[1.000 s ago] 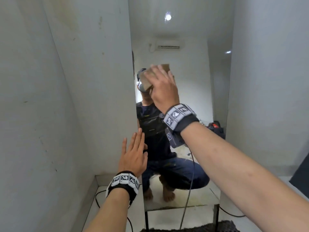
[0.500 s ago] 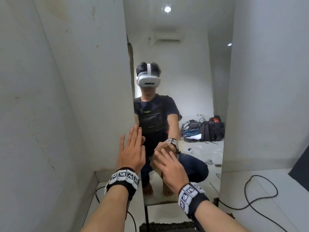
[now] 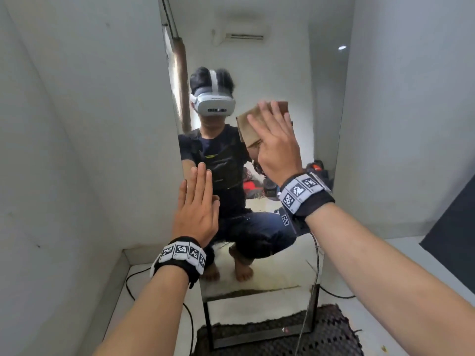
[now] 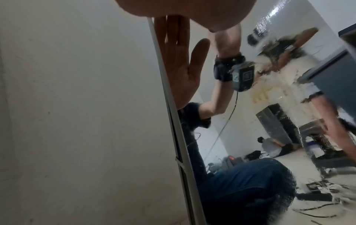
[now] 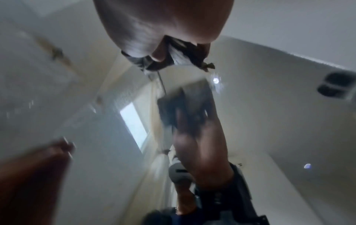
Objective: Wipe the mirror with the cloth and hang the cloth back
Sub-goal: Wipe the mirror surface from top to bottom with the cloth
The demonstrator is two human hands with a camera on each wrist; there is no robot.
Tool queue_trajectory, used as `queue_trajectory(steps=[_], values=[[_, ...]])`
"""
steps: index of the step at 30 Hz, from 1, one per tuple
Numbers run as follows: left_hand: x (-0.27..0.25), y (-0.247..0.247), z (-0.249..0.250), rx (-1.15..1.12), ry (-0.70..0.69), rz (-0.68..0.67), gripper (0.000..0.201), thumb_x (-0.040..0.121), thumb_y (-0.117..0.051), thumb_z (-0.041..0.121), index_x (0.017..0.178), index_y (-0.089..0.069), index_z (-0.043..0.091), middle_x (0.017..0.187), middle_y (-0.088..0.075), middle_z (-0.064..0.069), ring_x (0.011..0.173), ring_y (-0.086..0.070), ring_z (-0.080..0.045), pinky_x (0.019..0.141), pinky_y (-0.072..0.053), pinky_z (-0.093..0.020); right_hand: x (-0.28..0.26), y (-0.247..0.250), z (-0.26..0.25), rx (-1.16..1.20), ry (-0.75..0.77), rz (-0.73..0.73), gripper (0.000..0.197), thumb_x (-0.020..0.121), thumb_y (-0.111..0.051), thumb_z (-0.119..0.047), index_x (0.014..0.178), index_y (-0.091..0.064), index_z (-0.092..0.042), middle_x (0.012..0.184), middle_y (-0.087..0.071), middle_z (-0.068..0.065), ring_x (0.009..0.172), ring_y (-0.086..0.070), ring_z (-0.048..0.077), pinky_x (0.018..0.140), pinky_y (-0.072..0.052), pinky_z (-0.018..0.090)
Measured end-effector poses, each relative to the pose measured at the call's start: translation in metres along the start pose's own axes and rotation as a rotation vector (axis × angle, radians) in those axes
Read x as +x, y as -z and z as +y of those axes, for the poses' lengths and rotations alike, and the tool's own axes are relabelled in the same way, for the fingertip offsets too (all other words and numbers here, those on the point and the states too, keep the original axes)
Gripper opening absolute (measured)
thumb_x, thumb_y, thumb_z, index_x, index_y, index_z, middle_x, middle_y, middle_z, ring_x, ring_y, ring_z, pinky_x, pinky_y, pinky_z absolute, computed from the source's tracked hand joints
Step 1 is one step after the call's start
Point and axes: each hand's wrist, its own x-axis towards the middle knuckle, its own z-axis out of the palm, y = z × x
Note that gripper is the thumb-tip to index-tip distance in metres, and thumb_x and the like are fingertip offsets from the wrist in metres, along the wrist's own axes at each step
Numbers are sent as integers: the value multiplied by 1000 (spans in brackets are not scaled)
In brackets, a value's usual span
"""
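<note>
A tall mirror [image 3: 270, 73] leans in a white corner and reflects a crouching person. My right hand [image 3: 275, 140] lies flat, fingers straight, and presses a folded brown cloth [image 3: 250, 124] against the glass at mid height, right of centre. Flat against the mirror's left edge rests my left hand [image 3: 198, 201], also with straight fingers. In the left wrist view my left hand [image 4: 183, 7] meets its own reflection on the mirror [image 4: 240, 121]. The blurred right wrist view shows the cloth [image 5: 181, 59] bunched under my right hand [image 5: 163, 22].
White walls [image 3: 77, 150] close in on both sides of the mirror. Below the glass is a black metal stand [image 3: 259, 337] on a dark mat [image 3: 334, 335]. A black cable [image 3: 133, 283] runs along the floor at left. A dark panel [image 3: 452, 240] stands at right.
My right hand swept the cloth from high on the mirror down to low near my left hand, then back up to mid height on the right. My left hand stayed at the edge.
</note>
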Motion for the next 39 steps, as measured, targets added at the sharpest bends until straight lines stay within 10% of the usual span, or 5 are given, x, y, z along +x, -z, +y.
queue_trajectory(steps=[14,18,20,28,39], values=[[-2,3,-7,-24,-47,13,60,101,-26,23,154,-1,9,162,10,-7,149,10,-20,122,-6,-42,-293,-80,-28,-9,-47,-526,83,51,-74,8,127,-58,-22,150,-36,0,140,-30,21,115,-27,44],[-5,-3,-6,-5,-57,34,62,101,-31,24,154,-2,9,162,10,-6,149,12,-20,122,-2,-43,-336,-74,-29,95,-117,-607,64,62,-59,-4,121,-58,-29,138,-52,-6,115,-59,20,80,-56,31],[-10,-9,-5,35,-82,30,62,101,-32,25,154,-3,9,163,7,-7,149,10,-21,122,-1,-44,-323,-67,-35,166,-151,-466,56,73,-44,-5,124,-57,-25,127,-59,-1,97,-66,19,66,-57,28],[-16,-13,-17,30,-184,51,67,94,-43,7,153,-12,6,162,-6,-11,150,-1,-25,122,-3,-46,-135,-36,-70,304,-50,257,48,84,-44,11,127,-56,-7,134,-54,18,129,-46,29,105,-38,50],[-28,-6,-34,-98,-230,-9,77,86,-48,-3,153,-11,5,163,-3,-10,150,1,-22,122,-12,-44,-116,-64,-49,-29,108,-165,58,83,-46,4,138,-46,-14,153,-32,9,144,-20,27,116,-18,52]])
